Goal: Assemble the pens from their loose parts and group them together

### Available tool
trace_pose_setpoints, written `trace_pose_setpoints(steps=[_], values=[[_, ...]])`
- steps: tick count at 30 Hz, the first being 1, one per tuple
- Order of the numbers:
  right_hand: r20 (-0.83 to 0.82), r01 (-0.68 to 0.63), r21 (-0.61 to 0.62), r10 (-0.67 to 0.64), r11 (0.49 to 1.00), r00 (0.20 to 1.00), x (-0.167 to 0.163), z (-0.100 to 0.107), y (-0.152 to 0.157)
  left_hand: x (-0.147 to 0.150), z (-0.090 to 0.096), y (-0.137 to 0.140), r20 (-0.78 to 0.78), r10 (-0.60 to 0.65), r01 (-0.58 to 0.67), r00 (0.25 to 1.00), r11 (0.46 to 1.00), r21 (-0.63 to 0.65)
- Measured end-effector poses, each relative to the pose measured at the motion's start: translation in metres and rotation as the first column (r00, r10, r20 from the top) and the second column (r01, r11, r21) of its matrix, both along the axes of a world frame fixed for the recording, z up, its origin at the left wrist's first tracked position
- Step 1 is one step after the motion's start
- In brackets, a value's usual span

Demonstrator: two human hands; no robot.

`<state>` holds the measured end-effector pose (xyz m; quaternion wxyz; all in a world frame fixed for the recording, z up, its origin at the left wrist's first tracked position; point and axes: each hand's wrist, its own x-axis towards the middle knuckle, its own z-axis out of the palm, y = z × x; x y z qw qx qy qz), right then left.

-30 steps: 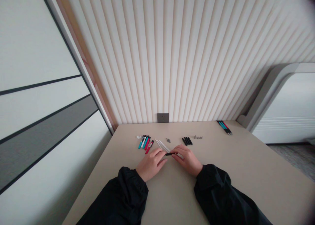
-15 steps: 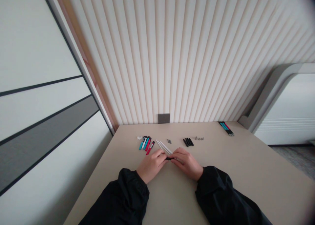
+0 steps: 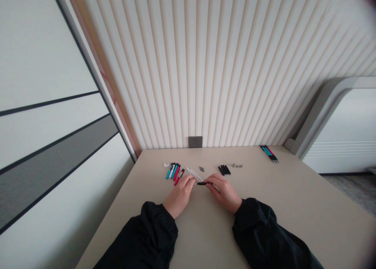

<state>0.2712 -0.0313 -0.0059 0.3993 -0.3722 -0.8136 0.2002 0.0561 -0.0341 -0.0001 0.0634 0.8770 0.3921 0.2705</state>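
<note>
Right hand point(image 3: 224, 192) pinches black tube point(image 3: 201, 184); left hand point(image 3: 178, 196): can't tell. Knuckle bump could scatter white sticks point(image 3: 195, 174).

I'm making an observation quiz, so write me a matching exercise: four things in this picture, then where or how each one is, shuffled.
1. Wall socket
2. White rods
3. Pens with pale tips
4. Black piece

A. Near the table's back right corner
B. Held by the right hand
C. On the ribbed wall
D. Loosely fanned out

Pairs: 1-C, 2-D, 3-A, 4-B
</note>
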Motion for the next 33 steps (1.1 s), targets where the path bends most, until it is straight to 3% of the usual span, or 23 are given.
trace_pose_setpoints(steps=[5,8,13,19,25,33], values=[[-0.037,0.016,0.013,-0.016,1.000,0.999,0.001,0.000,0.001,-0.003,0.003,0.003,-0.098,0.122,-0.114,0.988,0.990,0.080],[-0.066,0.032,0.022,-0.031,0.999,0.997,0.002,-0.003,0.003,-0.004,0.005,0.000,-0.197,0.145,-0.120,0.970,0.984,0.135],[-0.085,0.044,0.034,-0.041,0.998,0.996,0.002,-0.006,0.004,-0.002,0.009,-0.004,-0.225,0.146,-0.113,0.963,0.982,0.154],[-0.111,0.048,-0.011,-0.049,0.999,0.993,0.000,-0.005,0.003,0.001,0.012,-0.006,-0.135,0.120,-0.107,0.984,0.989,0.098],[-0.117,0.057,-0.055,-0.063,0.997,0.991,-0.002,-0.009,-0.001,0.001,0.008,-0.006,-0.035,0.001,-0.001,0.999,1.000,0.012],[-0.099,-0.009,-0.020,0.007,1.000,0.995,-0.004,0.000,-0.003,0.003,0.010,-0.006,0.061,-0.014,0.015,0.998,1.000,-0.008]])
